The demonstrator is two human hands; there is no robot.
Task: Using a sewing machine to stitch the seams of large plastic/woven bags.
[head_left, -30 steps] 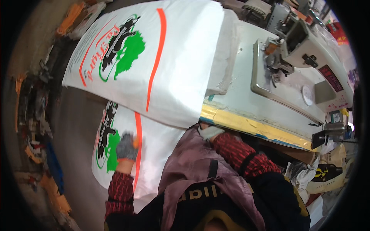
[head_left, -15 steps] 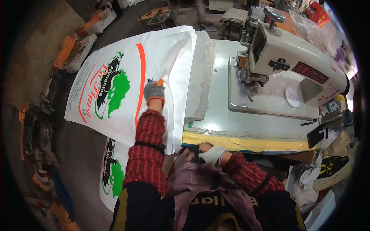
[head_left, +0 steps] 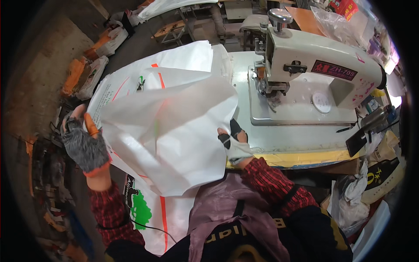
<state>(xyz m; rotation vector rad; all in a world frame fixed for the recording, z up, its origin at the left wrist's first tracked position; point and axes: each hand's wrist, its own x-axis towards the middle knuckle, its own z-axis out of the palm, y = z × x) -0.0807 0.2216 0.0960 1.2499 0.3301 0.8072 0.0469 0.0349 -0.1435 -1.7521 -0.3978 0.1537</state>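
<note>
One view: left fisheye of pair on my head, looks down and forward from close above, taking in my left grip (head_left: 87,147), my right grip (head_left: 237,142) and counter (head_left: 288,140); straight edges bend toward picture's rim.

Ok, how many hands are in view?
2: the left hand at the left edge of the top white sack, the right hand at its right edge.

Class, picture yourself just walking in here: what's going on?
The person's gloved left hand is at the left edge of a buckled white sack, its grip unclear. The right hand appears to pinch the right edge. Other sacks lie beneath it. A sewing machine stands on the table to the right.
</note>
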